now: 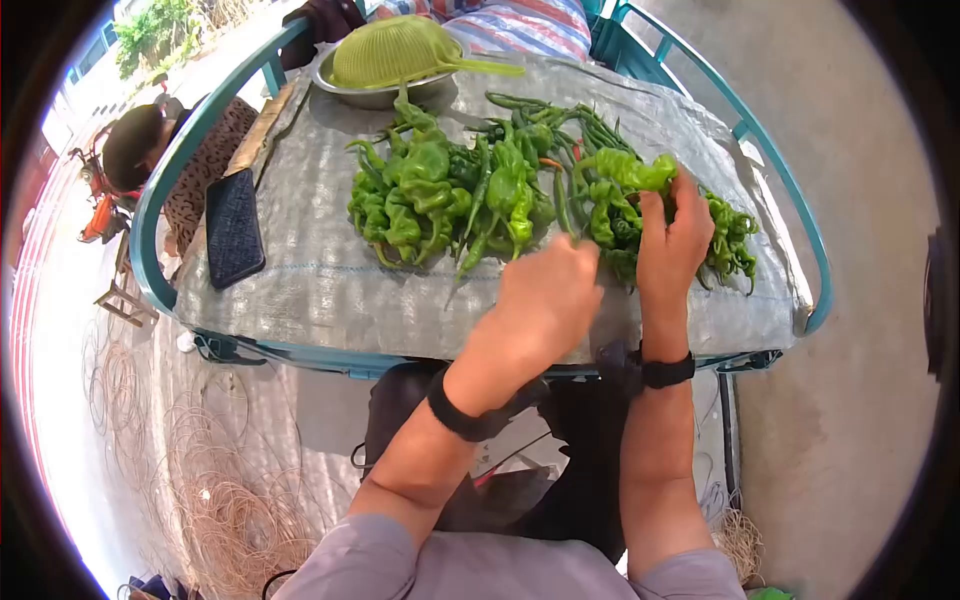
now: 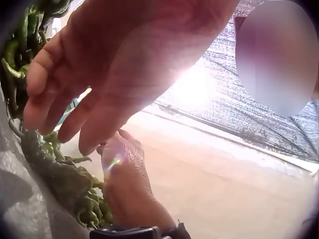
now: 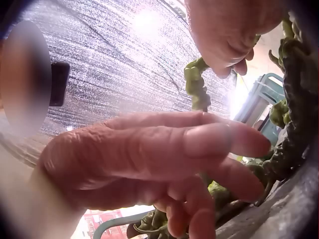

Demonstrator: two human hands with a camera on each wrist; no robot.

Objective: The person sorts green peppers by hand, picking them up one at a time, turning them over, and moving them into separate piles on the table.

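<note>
In the head view my right hand pinches a light green pepper by one end, above the pile's right part. My left hand is blurred, below and left of it, over the pile's front edge. Up close in the left wrist view, the left hand has loosely bent fingers with nothing visible in them. The right wrist view shows the right hand with the pepper rising behind its thumb and fingers. Wrinkled green peppers lie in bunches beneath the hands.
A yellow-green strainer sits on a metal bowl at the back left. A dark phone lies on the pale sheet at left. Teal rails bound the cart bed. A person is beyond the left rail.
</note>
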